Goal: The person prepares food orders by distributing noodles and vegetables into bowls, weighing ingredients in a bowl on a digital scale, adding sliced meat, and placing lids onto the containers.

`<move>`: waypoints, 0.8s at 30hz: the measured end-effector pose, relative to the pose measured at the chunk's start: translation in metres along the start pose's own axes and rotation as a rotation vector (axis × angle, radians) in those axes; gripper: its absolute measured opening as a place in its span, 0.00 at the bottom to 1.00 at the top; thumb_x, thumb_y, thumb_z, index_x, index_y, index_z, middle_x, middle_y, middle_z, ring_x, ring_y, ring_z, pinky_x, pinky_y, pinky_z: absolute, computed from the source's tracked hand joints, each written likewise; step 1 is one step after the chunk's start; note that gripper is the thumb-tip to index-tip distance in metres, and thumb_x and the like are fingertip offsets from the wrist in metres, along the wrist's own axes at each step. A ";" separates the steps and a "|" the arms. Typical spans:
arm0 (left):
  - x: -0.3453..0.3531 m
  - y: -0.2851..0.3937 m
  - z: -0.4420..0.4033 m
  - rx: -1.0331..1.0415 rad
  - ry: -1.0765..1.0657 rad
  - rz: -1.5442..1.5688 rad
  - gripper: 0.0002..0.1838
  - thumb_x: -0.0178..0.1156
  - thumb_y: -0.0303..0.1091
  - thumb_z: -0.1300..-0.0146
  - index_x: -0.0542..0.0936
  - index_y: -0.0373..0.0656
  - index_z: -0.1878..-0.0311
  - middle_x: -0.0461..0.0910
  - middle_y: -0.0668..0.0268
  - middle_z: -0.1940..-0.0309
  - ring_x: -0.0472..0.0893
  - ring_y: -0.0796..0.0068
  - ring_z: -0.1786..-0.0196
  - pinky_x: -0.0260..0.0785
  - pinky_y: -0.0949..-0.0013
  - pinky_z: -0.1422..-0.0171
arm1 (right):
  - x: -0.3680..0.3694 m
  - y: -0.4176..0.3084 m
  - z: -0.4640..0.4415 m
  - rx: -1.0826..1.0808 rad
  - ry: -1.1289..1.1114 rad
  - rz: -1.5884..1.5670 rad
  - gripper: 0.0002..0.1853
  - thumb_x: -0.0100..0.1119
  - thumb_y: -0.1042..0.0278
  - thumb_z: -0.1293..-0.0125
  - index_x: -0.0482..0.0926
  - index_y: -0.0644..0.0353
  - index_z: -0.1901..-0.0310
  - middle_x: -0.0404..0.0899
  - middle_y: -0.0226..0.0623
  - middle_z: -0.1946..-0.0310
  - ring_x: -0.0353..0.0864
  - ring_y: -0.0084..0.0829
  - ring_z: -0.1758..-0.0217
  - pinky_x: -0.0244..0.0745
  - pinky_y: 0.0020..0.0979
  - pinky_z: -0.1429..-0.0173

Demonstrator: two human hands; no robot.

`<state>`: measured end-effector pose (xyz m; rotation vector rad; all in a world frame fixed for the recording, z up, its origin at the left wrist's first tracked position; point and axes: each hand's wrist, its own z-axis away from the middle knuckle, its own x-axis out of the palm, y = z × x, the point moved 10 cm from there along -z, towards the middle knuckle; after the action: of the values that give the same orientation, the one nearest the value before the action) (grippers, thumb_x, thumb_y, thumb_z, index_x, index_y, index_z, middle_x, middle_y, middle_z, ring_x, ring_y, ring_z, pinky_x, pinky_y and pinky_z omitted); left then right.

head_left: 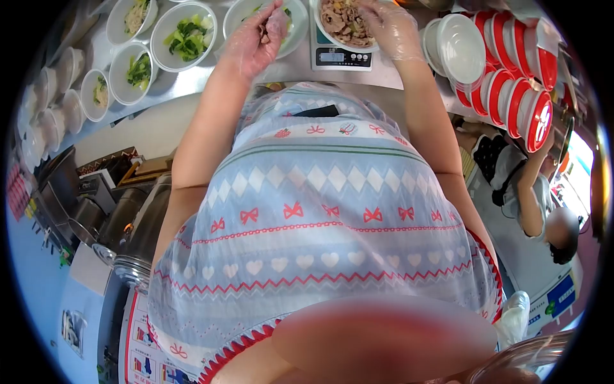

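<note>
My left hand (259, 41), in a clear plastic glove, is closed on a few slices of cooked meat (263, 33) above a white bowl with greens (295, 40). At the top edge, my right hand (393, 29), gloved too, has its fingers bent into the sliced meat (345, 22) at the right side of another white bowl (322, 29). That bowl sits on a digital kitchen scale (342, 59) with a lit display. Part of both bowls is cut off by the frame's top.
Several bowls with greens or noodles (190, 35) stand to the left on the metal counter (192, 80). Stacked clear lids (462, 48) and red-and-white containers (508, 96) are at the right. A person (531, 192) is lower right. Metal pots (137, 217) stand below left.
</note>
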<state>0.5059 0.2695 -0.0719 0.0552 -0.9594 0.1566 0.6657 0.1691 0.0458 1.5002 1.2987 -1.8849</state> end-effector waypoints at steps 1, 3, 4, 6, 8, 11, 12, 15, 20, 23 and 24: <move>0.001 -0.001 0.001 0.003 0.014 -0.006 0.08 0.54 0.35 0.30 0.77 0.42 0.62 0.75 0.70 0.76 0.77 0.81 0.75 0.77 0.83 0.73 | 0.003 0.007 0.003 0.003 0.000 0.000 0.12 0.55 0.61 0.40 0.84 0.58 0.63 0.82 0.46 0.64 0.79 0.46 0.56 0.74 0.42 0.49; 0.004 -0.002 0.002 0.001 0.005 -0.021 0.07 0.54 0.35 0.30 0.77 0.42 0.62 0.75 0.70 0.76 0.76 0.82 0.76 0.76 0.84 0.74 | 0.031 -0.002 0.014 -0.252 -0.197 0.018 0.12 0.58 0.60 0.42 0.84 0.57 0.63 0.82 0.44 0.64 0.80 0.45 0.57 0.74 0.42 0.50; 0.006 -0.002 0.001 0.003 -0.002 -0.032 0.07 0.54 0.34 0.30 0.76 0.42 0.62 0.74 0.70 0.76 0.75 0.82 0.77 0.76 0.84 0.75 | 0.026 -0.012 0.013 -0.249 -0.193 0.019 0.12 0.58 0.60 0.42 0.84 0.57 0.63 0.82 0.44 0.64 0.80 0.45 0.57 0.74 0.42 0.50; 0.005 0.001 -0.003 0.023 -0.039 -0.073 0.07 0.54 0.34 0.30 0.76 0.42 0.62 0.74 0.70 0.76 0.75 0.81 0.76 0.76 0.83 0.73 | 0.016 -0.021 0.007 -0.033 -0.200 0.094 0.12 0.61 0.60 0.44 0.83 0.57 0.62 0.81 0.42 0.64 0.80 0.44 0.56 0.74 0.41 0.49; -0.005 0.000 -0.010 0.036 -0.068 -0.116 0.07 0.53 0.34 0.30 0.75 0.41 0.62 0.73 0.70 0.76 0.75 0.80 0.76 0.76 0.81 0.71 | 0.012 -0.030 0.013 -0.162 -0.090 0.093 0.12 0.61 0.60 0.43 0.83 0.57 0.62 0.81 0.43 0.62 0.79 0.45 0.54 0.74 0.42 0.48; 0.003 -0.014 -0.013 -0.090 -0.198 -0.079 0.12 0.53 0.33 0.30 0.73 0.38 0.47 0.74 0.67 0.69 0.74 0.82 0.68 0.77 0.85 0.69 | 0.035 -0.009 0.020 -0.216 -0.108 0.230 0.13 0.60 0.57 0.40 0.84 0.51 0.57 0.80 0.40 0.54 0.79 0.43 0.52 0.74 0.39 0.50; 0.002 -0.014 -0.011 -0.057 -0.111 -0.113 0.12 0.53 0.33 0.30 0.73 0.38 0.47 0.73 0.68 0.69 0.74 0.82 0.69 0.77 0.85 0.70 | 0.035 0.004 0.021 -0.164 -0.124 0.153 0.12 0.59 0.59 0.41 0.84 0.51 0.58 0.79 0.39 0.53 0.79 0.42 0.52 0.74 0.39 0.50; -0.005 -0.011 -0.010 -0.015 -0.029 -0.156 0.12 0.52 0.33 0.29 0.72 0.38 0.47 0.72 0.68 0.69 0.74 0.82 0.69 0.77 0.84 0.70 | 0.021 0.008 0.015 -0.088 -0.115 0.036 0.11 0.59 0.61 0.42 0.83 0.55 0.60 0.79 0.43 0.54 0.78 0.44 0.51 0.74 0.41 0.49; -0.003 -0.016 -0.011 -0.073 -0.063 -0.093 0.11 0.52 0.32 0.29 0.72 0.39 0.48 0.71 0.69 0.69 0.73 0.82 0.69 0.77 0.85 0.69 | 0.006 -0.017 0.004 -0.151 0.121 0.055 0.12 0.58 0.61 0.41 0.81 0.60 0.62 0.79 0.49 0.57 0.77 0.47 0.50 0.73 0.44 0.48; -0.002 -0.018 -0.012 -0.088 -0.090 -0.074 0.11 0.52 0.32 0.29 0.72 0.39 0.48 0.70 0.69 0.69 0.73 0.82 0.69 0.76 0.85 0.69 | 0.018 -0.004 -0.009 -0.036 0.026 0.117 0.13 0.58 0.62 0.41 0.81 0.60 0.59 0.80 0.48 0.59 0.78 0.47 0.51 0.73 0.43 0.48; -0.002 -0.018 -0.012 -0.098 -0.127 -0.052 0.11 0.52 0.32 0.29 0.72 0.39 0.48 0.70 0.69 0.69 0.72 0.83 0.69 0.76 0.85 0.70 | 0.025 0.001 -0.011 -0.072 0.015 0.145 0.14 0.58 0.61 0.41 0.82 0.59 0.58 0.80 0.48 0.59 0.78 0.47 0.51 0.73 0.43 0.48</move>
<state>0.5177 0.2529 -0.0797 -0.0004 -1.0903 0.0589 0.6634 0.1837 0.0225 1.5311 1.2162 -1.7208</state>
